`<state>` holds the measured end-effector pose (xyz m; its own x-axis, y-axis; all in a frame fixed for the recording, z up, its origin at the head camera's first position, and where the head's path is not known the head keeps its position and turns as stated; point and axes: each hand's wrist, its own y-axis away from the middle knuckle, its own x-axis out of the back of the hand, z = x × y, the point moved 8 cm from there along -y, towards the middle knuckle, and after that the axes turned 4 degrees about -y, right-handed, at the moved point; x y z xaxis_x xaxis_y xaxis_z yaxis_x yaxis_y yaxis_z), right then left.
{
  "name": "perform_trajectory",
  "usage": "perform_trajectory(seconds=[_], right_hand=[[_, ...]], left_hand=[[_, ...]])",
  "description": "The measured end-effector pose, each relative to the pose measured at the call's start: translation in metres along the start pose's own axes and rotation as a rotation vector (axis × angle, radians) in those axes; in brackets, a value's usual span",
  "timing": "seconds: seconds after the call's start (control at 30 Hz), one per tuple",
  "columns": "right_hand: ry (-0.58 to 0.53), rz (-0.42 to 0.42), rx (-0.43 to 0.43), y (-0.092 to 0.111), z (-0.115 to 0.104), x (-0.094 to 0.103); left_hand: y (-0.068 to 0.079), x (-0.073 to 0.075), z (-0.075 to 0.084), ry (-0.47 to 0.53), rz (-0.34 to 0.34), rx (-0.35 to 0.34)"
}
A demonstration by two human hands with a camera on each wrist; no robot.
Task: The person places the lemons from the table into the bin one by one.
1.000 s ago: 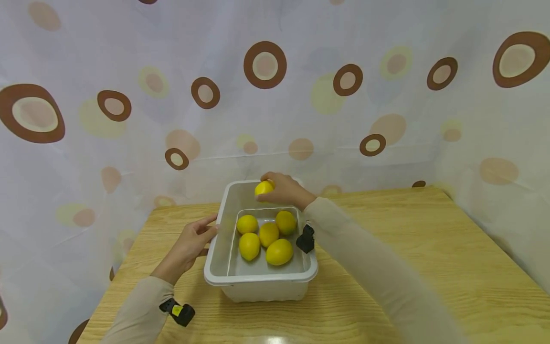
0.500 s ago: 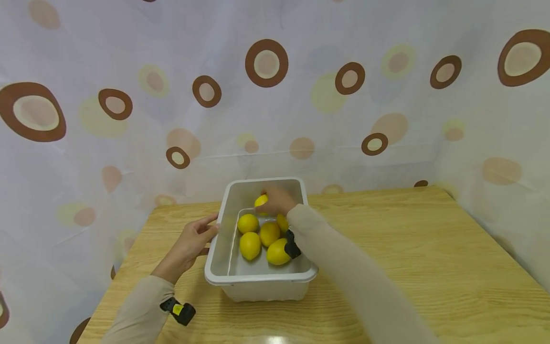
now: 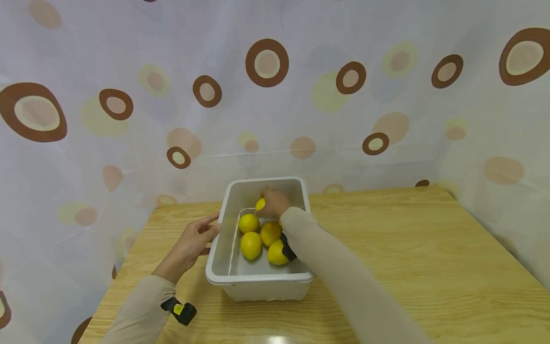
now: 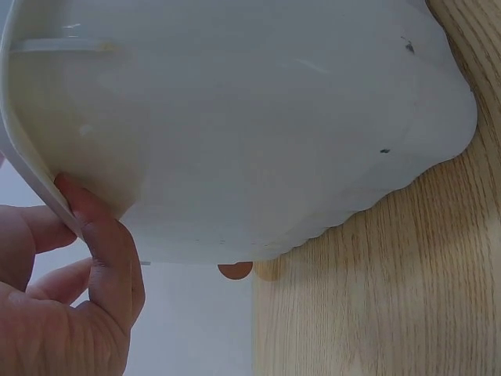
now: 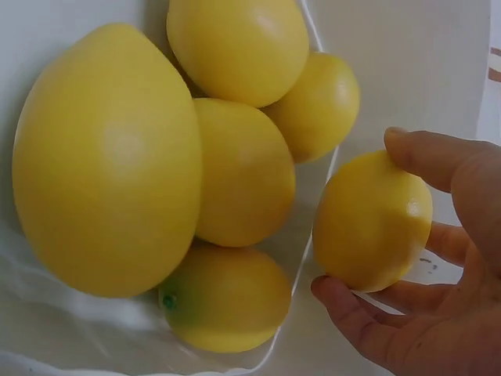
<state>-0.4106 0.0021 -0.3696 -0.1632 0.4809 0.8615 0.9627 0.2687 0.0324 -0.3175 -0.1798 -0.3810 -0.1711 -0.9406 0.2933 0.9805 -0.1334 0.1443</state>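
Observation:
A white plastic basin [image 3: 258,278] stands on the table with several lemons inside, among them a front-left lemon [image 3: 251,245] and a lemon at its back left [image 3: 248,223]. My left hand [image 3: 193,243] grips the basin's left rim; in the left wrist view its fingers [image 4: 106,258] curl up under the lip. Down inside the back of the basin, my right hand [image 3: 275,204] holds another lemon [image 5: 373,222] between thumb and fingertips. In the right wrist view that lemon is beside the others, near the basin wall. The right sleeve covers part of the basin's right side.
The wooden table [image 3: 386,248] extends to the right and in front of the basin. A patterned curtain [image 3: 275,119] hangs right behind the table's back edge. A black wrist camera [image 3: 179,310] sits on the left sleeve.
My right hand has lowered the held lemon from above the back rim down into the basin, and its sleeve now covers more of the right side. The left hand keeps its place.

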Motion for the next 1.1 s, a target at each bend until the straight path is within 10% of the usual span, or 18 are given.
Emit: perform_trajectory(seconds=[1.1], right_hand=[[0.141, 0.034, -0.056, -0.004, 0.006, -0.018]], left_hand=[[-0.001, 0.0, -0.002, -0.005, 0.003, -0.002]])
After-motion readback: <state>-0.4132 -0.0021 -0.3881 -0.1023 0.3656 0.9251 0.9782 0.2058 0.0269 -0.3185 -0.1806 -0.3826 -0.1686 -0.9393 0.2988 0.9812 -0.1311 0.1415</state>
